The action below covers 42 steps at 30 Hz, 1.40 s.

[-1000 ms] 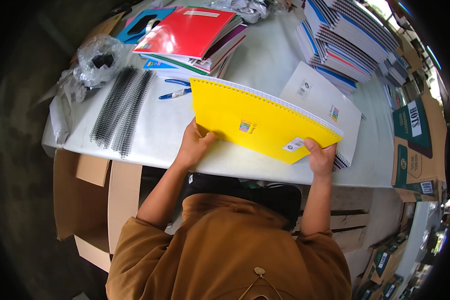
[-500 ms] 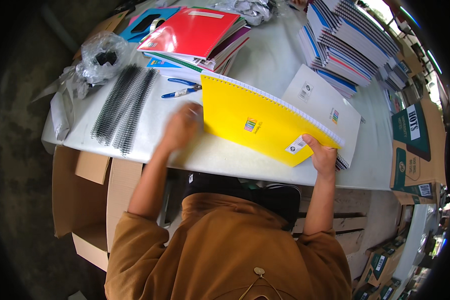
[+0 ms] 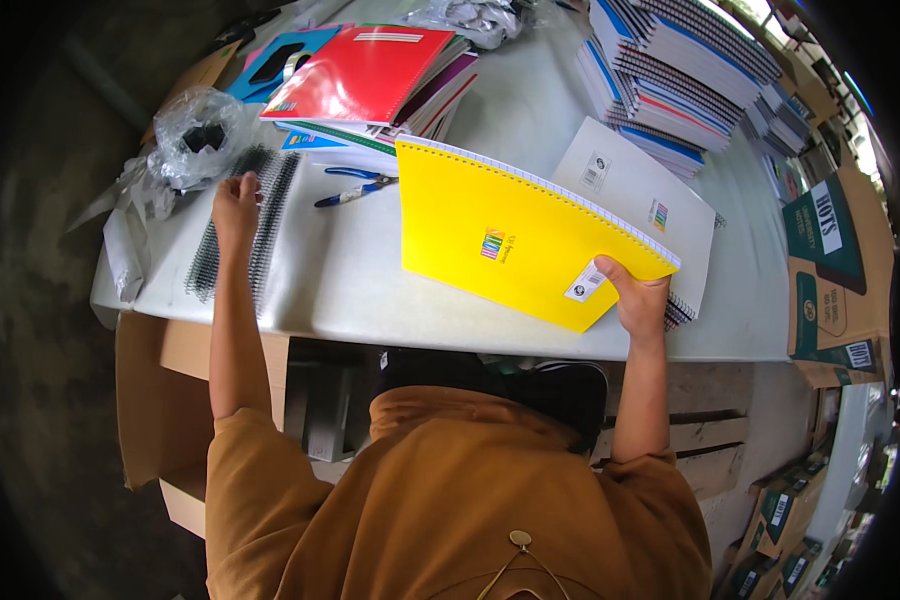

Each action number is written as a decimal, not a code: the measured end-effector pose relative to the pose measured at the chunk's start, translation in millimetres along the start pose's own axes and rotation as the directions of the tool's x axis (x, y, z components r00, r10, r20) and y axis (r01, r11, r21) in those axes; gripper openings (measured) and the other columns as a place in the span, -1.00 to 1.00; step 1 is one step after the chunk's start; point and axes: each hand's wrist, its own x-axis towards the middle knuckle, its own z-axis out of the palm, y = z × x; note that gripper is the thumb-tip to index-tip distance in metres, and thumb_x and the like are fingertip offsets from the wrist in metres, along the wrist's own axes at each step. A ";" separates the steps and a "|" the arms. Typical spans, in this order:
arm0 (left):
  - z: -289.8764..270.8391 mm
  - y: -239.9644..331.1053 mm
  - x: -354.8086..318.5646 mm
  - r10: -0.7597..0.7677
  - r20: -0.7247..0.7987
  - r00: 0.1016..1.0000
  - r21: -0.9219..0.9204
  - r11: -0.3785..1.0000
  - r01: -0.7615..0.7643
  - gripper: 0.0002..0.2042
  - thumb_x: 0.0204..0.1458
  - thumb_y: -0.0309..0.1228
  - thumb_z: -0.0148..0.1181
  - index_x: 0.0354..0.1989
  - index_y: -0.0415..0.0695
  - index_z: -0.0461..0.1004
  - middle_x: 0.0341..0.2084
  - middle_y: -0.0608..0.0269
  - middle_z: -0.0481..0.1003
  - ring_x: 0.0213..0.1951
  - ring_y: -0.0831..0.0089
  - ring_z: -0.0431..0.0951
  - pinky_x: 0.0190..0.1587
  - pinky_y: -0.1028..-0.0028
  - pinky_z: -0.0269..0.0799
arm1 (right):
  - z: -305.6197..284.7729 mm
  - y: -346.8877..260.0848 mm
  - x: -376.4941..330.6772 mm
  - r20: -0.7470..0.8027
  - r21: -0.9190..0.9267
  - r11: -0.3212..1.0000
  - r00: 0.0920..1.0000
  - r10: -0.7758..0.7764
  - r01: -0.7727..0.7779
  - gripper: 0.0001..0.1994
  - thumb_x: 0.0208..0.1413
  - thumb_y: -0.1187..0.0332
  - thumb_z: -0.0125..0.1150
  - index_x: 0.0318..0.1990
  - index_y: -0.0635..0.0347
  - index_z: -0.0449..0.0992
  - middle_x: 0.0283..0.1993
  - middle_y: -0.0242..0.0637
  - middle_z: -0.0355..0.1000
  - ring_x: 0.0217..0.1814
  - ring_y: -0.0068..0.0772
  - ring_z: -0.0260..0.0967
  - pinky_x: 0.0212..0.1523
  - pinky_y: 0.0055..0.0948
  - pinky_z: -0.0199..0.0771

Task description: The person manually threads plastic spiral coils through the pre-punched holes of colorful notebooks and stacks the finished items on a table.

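The right hand (image 3: 638, 300) grips the near right corner of a yellow notebook (image 3: 510, 240), its fingers closed around the edge with the thumb pressed on the cover beside a small white label. The notebook sits tilted above the white bench (image 3: 350, 280), its punched top edge facing away from the person, and it partly covers a white-covered notebook (image 3: 640, 190) lying just to its right. The left hand (image 3: 235, 205) is well to the left of the yellow notebook, resting on a row of black spiral coils (image 3: 270, 215) laid out on the bench; its fingers are curled down onto the coils, though whether they pinch one cannot be told. Between the coils and the yellow notebook lies a pair of blue-handled pliers (image 3: 355, 190). Beyond the pliers, left of the notebook's far edge, is a pile of notebooks with a red cover on top (image 3: 370, 70). Further from the yellow notebook on the right stand tall stacks of bound notebooks (image 3: 680, 70). A crumpled clear plastic bag (image 3: 195, 135) lies beside the coils.
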 end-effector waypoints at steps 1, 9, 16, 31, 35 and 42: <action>10.9 36.6 -17.6 -0.016 0.112 0.994 -0.295 0.954 0.048 -0.80 0.09 -0.40 -0.09 -0.24 -0.26 0.39 -0.41 0.17 0.47 -0.44 0.58 0.42 -0.42 0.62 0.32 | -4.4 2.1 -0.8 -0.023 0.015 1.000 1.000 0.014 -0.014 -0.71 -0.07 0.60 0.25 -0.13 0.36 0.44 -0.18 -0.26 0.48 -0.19 -0.51 0.41 -0.14 -0.54 0.40; 23.9 161.6 -106.4 0.354 0.607 0.711 -0.245 0.935 -0.256 -0.69 0.22 -0.25 -0.17 -0.32 -0.25 0.40 -0.52 0.26 0.38 -0.49 0.53 0.27 -0.30 0.58 0.22 | -8.2 4.8 -7.0 -0.041 0.011 1.000 0.999 -0.010 0.011 -0.70 -0.07 0.60 0.25 -0.11 0.35 0.43 -0.16 -0.26 0.48 -0.18 -0.53 0.41 -0.13 -0.55 0.40; 39.7 157.6 -102.4 0.480 0.505 0.718 -0.225 0.876 -0.427 -0.65 0.19 -0.14 -0.10 -0.39 -0.22 0.36 -0.58 0.40 0.27 -0.53 0.68 0.11 -0.46 0.64 0.07 | -8.3 -0.9 -13.3 0.020 -0.011 0.999 0.999 0.039 -0.039 -0.63 -0.06 0.59 0.24 -0.03 0.31 0.39 -0.07 -0.23 0.43 -0.06 -0.46 0.37 -0.01 -0.52 0.33; 31.7 169.0 -91.8 0.130 0.769 0.626 -0.258 0.959 0.117 -0.59 0.17 -0.06 -0.10 -0.57 -0.14 0.32 -0.76 0.47 0.15 -0.69 0.71 0.05 -0.64 0.66 -0.03 | -3.4 -21.9 -8.5 0.149 -0.273 0.954 0.985 -0.087 0.126 -0.81 -0.05 0.61 0.18 -0.21 0.39 0.53 -0.17 -0.06 0.49 -0.14 -0.33 0.46 -0.08 -0.45 0.42; 26.3 175.6 -80.1 -0.090 0.853 0.514 -0.244 0.803 0.544 -0.62 0.16 -0.08 -0.06 -0.55 -0.12 0.31 -0.82 0.51 0.08 -0.80 0.72 -0.04 -0.75 0.67 -0.15 | -5.9 -8.0 -10.7 0.213 -0.062 0.966 0.949 -0.235 0.253 -0.78 -0.06 0.60 0.15 -0.19 0.40 0.52 -0.12 0.05 0.45 -0.05 -0.12 0.44 0.04 -0.31 0.39; 8.3 185.0 -82.3 0.215 0.787 0.578 -0.282 0.959 0.028 -0.79 0.06 -0.26 0.14 -0.44 -0.14 0.36 -0.66 0.47 0.26 -0.63 0.74 0.19 -0.60 0.72 0.06 | -9.7 -10.9 -9.8 0.217 0.033 0.965 0.941 -0.261 0.260 -0.79 -0.05 0.58 0.16 -0.21 0.40 0.53 -0.17 0.01 0.48 -0.12 -0.16 0.48 -0.05 -0.34 0.45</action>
